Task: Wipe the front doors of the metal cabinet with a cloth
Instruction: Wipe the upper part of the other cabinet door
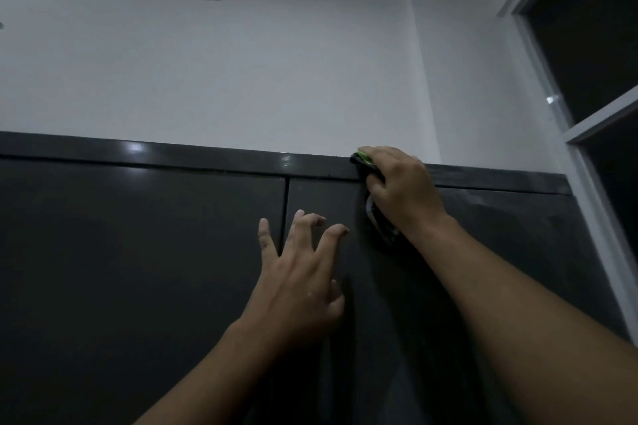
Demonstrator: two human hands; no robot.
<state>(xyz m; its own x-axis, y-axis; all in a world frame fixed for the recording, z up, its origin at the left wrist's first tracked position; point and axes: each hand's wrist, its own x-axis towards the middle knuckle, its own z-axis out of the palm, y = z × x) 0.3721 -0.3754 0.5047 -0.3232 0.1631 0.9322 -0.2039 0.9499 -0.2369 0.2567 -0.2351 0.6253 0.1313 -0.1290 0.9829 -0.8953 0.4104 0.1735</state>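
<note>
Dark grey metal makes up the cabinet [138,269], its two fronts meeting at a thin vertical seam [286,203]. Up at the top edge of the right-hand door [511,252], the right hand [402,183] has its grip clamped on a bunched dark cloth [379,224] with a flash of green, pressing it against the metal. Lower down, the left hand [303,279] holds nothing, its grip apart, fingers splayed across the seam. White wall [241,62] rises behind, and a dark window [587,28] stands at the right.
</note>
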